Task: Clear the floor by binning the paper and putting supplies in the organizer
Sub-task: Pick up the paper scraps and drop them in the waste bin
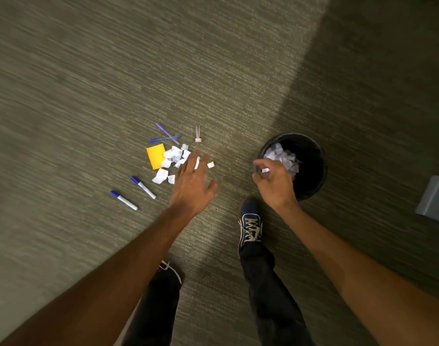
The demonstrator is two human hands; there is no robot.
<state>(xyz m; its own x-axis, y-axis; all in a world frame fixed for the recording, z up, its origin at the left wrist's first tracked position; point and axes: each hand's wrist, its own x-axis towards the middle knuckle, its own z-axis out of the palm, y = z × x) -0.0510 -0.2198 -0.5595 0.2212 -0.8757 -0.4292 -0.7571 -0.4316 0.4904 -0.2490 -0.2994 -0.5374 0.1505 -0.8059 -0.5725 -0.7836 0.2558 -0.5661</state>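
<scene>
Grey-brown carpet (88, 71) fills your view, lit on the left and shadowed toward the right. Your left hand (192, 186) reaches out over the near right edge of a heap of torn white paper scraps (174, 157), fingers spread wide and holding nothing; whether it touches the scraps you cannot tell through the blur. Touching the heap's left side lies a yellow sticky pad (155, 156). Just beyond the heap two blue pens (167, 136) lie crossed, and to their right sits a small pink clip (198, 136), apart from everything else. Nearer you and to the left, two markers with blue caps lie roughly parallel: one (143, 187) close to the scraps, the other (123, 200) farther left.

Your right hand (273, 181) hangs at the near left rim of a round black bin (310, 171), fingers curled in and pinching a small white scrap (265, 170). Inside the bin more torn paper (282, 156) is piled against its left side. At the far right edge a grey box-like thing (435, 201) sits on the carpet, only partly in view. Your dark shoe (249, 223) stands just near of the bin.
</scene>
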